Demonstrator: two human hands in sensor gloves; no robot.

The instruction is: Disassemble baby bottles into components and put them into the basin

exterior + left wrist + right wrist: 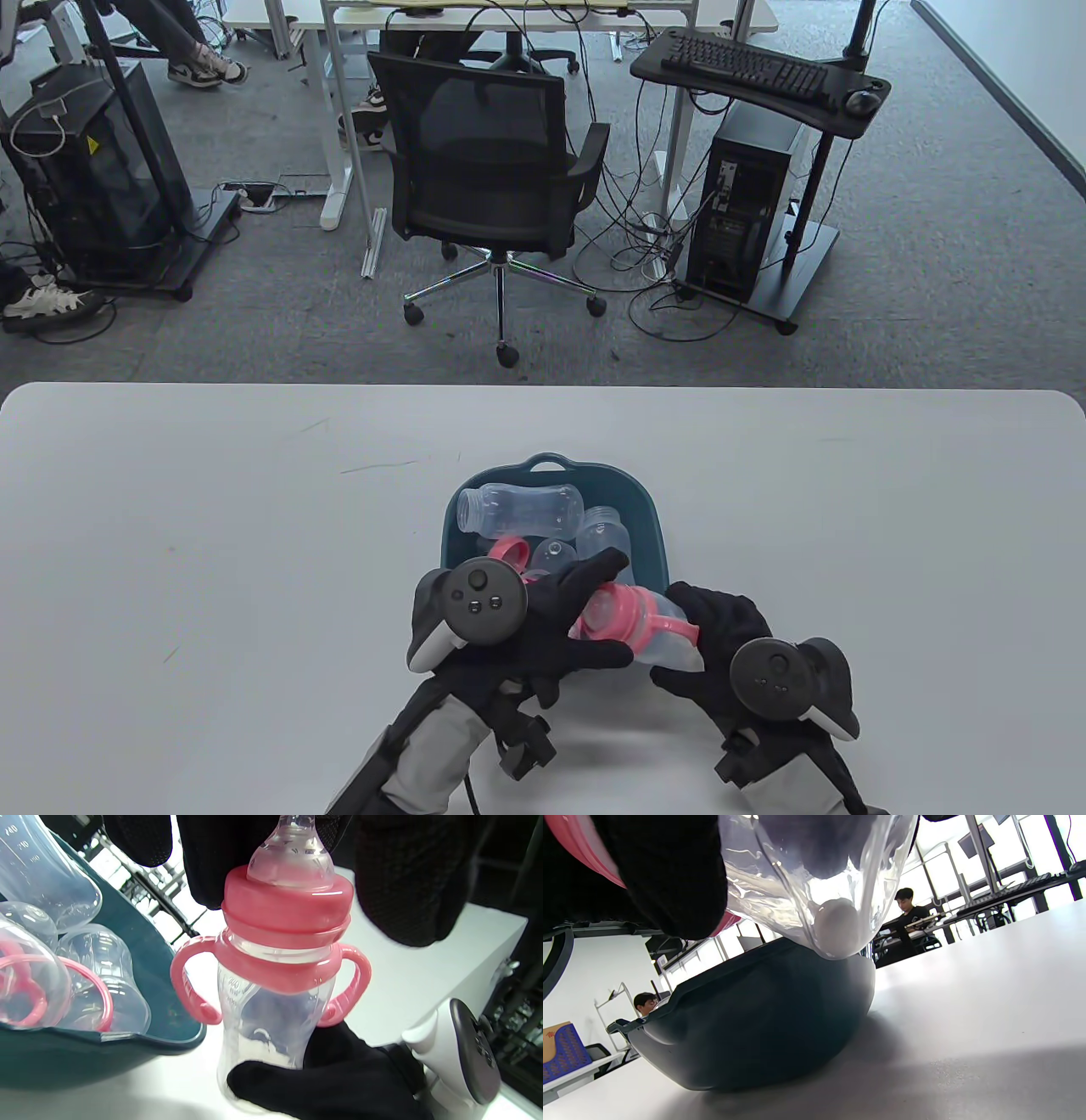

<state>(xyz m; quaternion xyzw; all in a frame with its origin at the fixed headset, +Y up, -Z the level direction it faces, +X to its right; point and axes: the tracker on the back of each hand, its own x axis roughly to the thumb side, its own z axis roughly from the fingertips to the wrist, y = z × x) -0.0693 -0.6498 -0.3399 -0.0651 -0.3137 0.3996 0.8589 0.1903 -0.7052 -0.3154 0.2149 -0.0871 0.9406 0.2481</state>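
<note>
My right hand grips the bottle body; my left hand grips the pink collar. Slack grip lets the collar slip, not unscrew.

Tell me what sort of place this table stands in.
Most likely an office or lab workspace. Beyond the white table stand a black mesh office chair on grey carpet, a black keyboard on a stand and a black computer tower with trailing cables.

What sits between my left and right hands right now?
The pink-collared baby bottle, held by left hand at the nipple end and right hand at the base; left wrist view.
</note>
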